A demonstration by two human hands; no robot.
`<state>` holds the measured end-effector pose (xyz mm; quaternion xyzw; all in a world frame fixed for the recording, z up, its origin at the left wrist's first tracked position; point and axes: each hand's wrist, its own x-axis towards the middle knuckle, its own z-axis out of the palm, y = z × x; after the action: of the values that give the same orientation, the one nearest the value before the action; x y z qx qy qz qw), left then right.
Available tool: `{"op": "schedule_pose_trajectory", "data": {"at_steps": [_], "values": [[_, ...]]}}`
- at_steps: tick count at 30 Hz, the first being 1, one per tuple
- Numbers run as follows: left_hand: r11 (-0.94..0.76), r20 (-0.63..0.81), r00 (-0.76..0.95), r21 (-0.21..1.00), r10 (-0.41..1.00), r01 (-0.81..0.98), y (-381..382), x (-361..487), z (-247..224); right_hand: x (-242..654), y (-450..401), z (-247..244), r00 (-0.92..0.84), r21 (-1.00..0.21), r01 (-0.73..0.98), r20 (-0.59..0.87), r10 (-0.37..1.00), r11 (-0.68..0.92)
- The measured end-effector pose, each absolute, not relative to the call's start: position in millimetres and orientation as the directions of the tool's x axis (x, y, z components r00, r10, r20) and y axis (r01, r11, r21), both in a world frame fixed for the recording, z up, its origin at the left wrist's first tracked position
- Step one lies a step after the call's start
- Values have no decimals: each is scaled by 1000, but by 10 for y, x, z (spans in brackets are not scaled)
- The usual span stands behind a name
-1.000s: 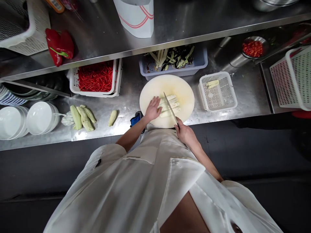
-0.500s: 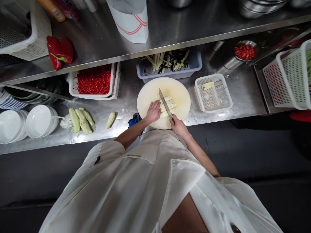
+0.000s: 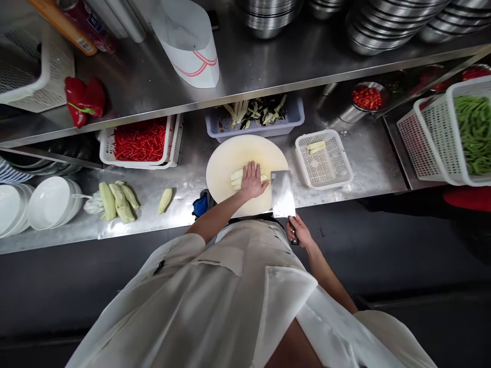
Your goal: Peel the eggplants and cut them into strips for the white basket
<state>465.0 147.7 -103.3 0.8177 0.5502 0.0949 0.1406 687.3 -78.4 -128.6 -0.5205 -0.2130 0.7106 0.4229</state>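
Pale peeled eggplant strips (image 3: 236, 179) lie side by side on a round cutting board (image 3: 222, 197). My left hand (image 3: 252, 183) rests flat on top of them, fingers stretched out, covering much of the strips. At the board's right edge is a broad cleaver (image 3: 283, 194), its blade turned face up. My right hand (image 3: 301, 231) grips the cleaver's black handle, just off the counter's front edge. In the white basket (image 3: 341, 176) to the right lie a few pale pieces (image 3: 316, 147). Several whole peeled eggplants (image 3: 121, 204) and a single one (image 3: 165, 201) sit at left.
Behind the board stands a grey-blue tub (image 3: 261, 132) of peelings. Red chillies (image 3: 141, 140) fill a basket at left, near stacked white bowls (image 3: 53, 204). A blue cloth (image 3: 200, 206) lies beside the board. Overhead runs a steel shelf (image 3: 245, 84); green beans (image 3: 475, 133) are far right.
My left hand has moved right, onto the strips. The cleaver has left the strips for the board's right edge and turned from edge-on to flat. The view has shifted a little.
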Motion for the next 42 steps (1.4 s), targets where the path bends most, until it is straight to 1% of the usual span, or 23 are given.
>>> {"op": "schedule_pose_trajectory", "data": {"at_steps": [4, 7, 10, 14, 17, 20, 22, 25, 28, 30, 31, 34, 36, 38, 40, 42], "values": [[-333, 14, 348, 331, 937, 883, 1508, 4770, -1040, 6570, -390, -1171, -247, -731, -383, -508, 825, -565], [-333, 46, 338, 330, 940, 883, 1557, 4855, -890, 6520, -191, -1006, -259, -731, -420, -472, 842, -539], [-374, 91, 365, 327, 927, 868, 1551, 4880, -664, 6591, -196, -872, -261, -730, -435, -459, 849, -528], [-391, 126, 369, 304, 921, 869, 1377, 4575, -526, 6529, -309, -809, -364, -701, -425, -447, 817, -573], [-317, 67, 312, 310, 948, 896, 1259, 4198, -676, 6399, -403, -863, -417, -687, -400, -453, 788, -607], [-263, -15, 288, 361, 958, 895, 1267, 3971, -933, 6431, -559, -974, -369, -690, -404, -478, 797, -601], [-255, -28, 292, 414, 956, 874, 1322, 3931, -1055, 6563, -680, -1050, -299, -704, -422, -486, 821, -571], [-264, 3, 302, 492, 953, 830, 1375, 3857, -1064, 6776, -809, -1129, -199, -719, -440, -506, 839, -538], [-271, 86, 268, 548, 959, 792, 1292, 3559, -945, 6839, -849, -1176, -120, -728, -449, -526, 842, -519], [-270, 101, 256, 530, 961, 804, 1162, 3249, -888, 6784, -855, -1206, -88, -734, -438, -540, 837, -519], [-280, 75, 281, 502, 957, 818, 1088, 3090, -878, 6737, -860, -1222, -77, -736, -430, -548, 833, -523], [-316, -67, 373, 406, 925, 857, 904, 2694, -902, 6564, -889, -1263, -53, -737, -420, -563, 825, -530], [-298, -103, 358, 372, 928, 879, 866, 2532, -915, 6454, -910, -1275, -51, -739, -421, -560, 827, -526], [-249, -76, 295, 361, 953, 899, 904, 2455, -889, 6364, -919, -1274, -55, -748, -409, -552, 832, -523], [-218, -22, 244, 376, 969, 901, 992, 2478, -820, 6291, -905, -1263, -61, -762, -387, -541, 839, -519], [-251, 40, 259, 417, 965, 873, 1099, 2618, -736, 6227, -865, -1246, -67, -773, -363, -535, 842, -521]]}}
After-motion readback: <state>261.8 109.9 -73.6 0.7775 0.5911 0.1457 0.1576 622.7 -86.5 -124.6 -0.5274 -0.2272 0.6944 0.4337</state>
